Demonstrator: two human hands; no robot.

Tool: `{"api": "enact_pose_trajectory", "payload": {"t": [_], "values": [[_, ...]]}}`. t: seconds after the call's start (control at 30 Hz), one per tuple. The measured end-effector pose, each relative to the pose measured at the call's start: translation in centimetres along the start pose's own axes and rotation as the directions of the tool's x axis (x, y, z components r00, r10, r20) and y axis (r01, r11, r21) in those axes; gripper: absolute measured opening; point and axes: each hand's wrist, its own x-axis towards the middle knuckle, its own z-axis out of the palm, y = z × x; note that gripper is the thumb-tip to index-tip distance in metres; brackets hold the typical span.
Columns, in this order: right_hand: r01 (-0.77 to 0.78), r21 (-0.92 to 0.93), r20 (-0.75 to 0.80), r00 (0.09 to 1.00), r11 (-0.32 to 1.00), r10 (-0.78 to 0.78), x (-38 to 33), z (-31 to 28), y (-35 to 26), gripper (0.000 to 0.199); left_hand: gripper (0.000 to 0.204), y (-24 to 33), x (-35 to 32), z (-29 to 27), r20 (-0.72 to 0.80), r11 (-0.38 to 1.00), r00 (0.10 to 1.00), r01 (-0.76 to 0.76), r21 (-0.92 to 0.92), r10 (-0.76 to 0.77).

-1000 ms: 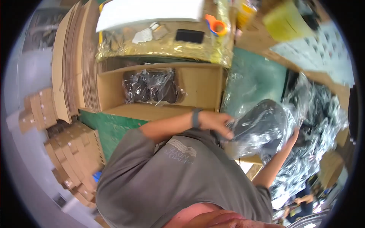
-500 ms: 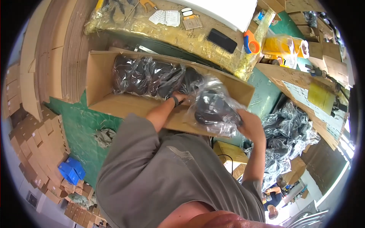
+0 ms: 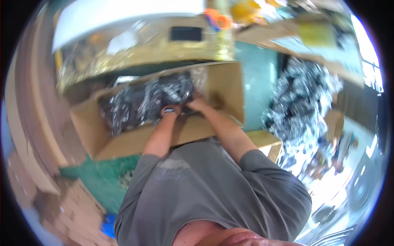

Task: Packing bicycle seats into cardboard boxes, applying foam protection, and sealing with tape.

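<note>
Left hand (image 3: 171, 110) and right hand (image 3: 198, 102) have come together inside the long, open, brown cardboard carton (image 3: 226, 82), where the dark, clear-plastic-wrapped bundle (image 3: 180, 87) seems to have joined similar bundles (image 3: 133, 102) along the back edge, short of the right end. Blur hides whether the hands are open or gripping anything.

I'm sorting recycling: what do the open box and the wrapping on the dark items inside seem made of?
Open box: probably cardboard, matte, judging by its plain brown, thin walls. Wrapping: likely clear plastic film, glossy, since it wrinkles and glints over the dark items; exact type unclear.
</note>
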Motion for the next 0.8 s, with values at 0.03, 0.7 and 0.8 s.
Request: {"api": "enact_pose_trajectory", "payload": {"t": [0.03,0.7,0.8], "values": [[0.140,0.104,0.171,0.973,0.985,-0.156,-1.5,0.3,-0.9,0.110,0.086,-3.4,1.5,2.2,-0.080,0.996,0.994,-0.077,0.042,0.080],[-0.657,0.565,-0.367,0.341,0.499,0.865,3.8,-22.3,53.4,0.109,0.037,4.7,-16.5,-0.2,-0.783,0.885,0.621,-0.371,-0.283,0.010],[-0.485,0.688,-0.292,0.496,0.540,0.818,0.1,-21.7,50.3,0.069,0.038,10.0,-20.8,-0.3,-0.732,0.970,0.680,-0.204,-0.135,0.041]]}}
